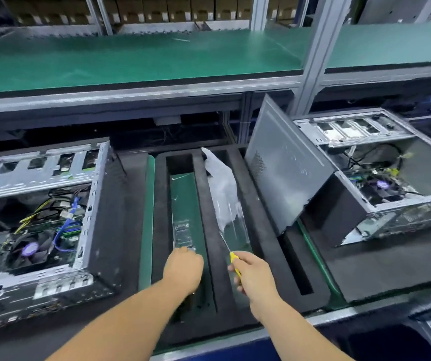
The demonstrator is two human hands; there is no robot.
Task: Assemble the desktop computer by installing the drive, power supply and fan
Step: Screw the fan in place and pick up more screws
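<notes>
Black foam tray (210, 194) with long slots sits mid-worktop, between 2 open computer cases. The left hand (183, 267) reaches into the tray's left slot, its fingertips at the near end of a small flat part in clear wrapping (183, 234) that lies on the green slot floor; the fingers are hidden behind the back of the hand, so I cannot tell whether they pinch it or only touch it. The right hand (254, 276) grips a yellow-handled screwdriver (231, 252), fingers curled round the handle, the thin shaft pointing away over the next slot toward a crumpled white plastic bag (221, 183) lying in that slot.

At the worktop's left edge stands the left case (39, 217), open side up, with a purple-hubbed cooler fan, a blue cable and yellow wires inside. Toward the right edge the right case (381, 178) is tilted, also open. A grey side panel (284, 165) leans against its left side, its lower edge resting at the tray's right rim.
</notes>
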